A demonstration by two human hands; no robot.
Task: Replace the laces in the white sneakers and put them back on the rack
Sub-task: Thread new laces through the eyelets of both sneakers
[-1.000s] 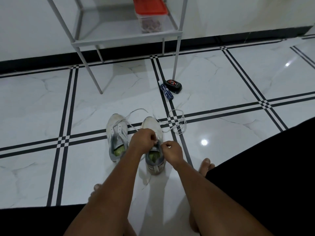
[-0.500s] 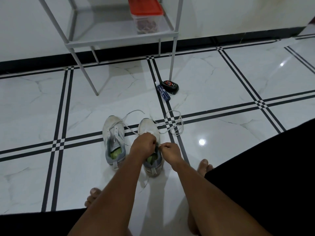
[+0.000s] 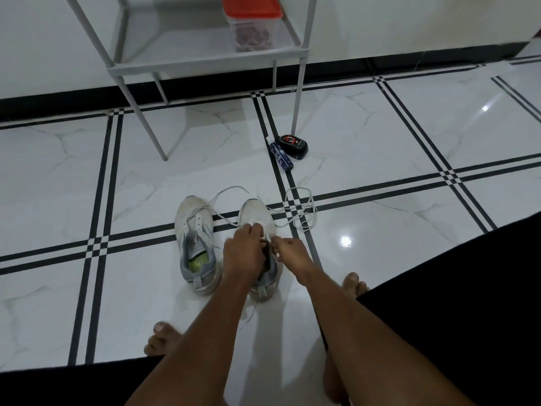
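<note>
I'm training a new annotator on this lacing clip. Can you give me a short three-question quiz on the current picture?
1. True or false: both white sneakers stand on the rack.
2. Which sneaker are the hands working on? A) the left sneaker B) the right sneaker C) neither
3. Fill in: on the rack's shelf stands a clear container with a ___ lid.

Key
1. False: both stand on the tiled floor, side by side.
2. B: the left hand and right hand meet over its lacing area, and a loose white lace trails off to its right.
3. Red.
</note>
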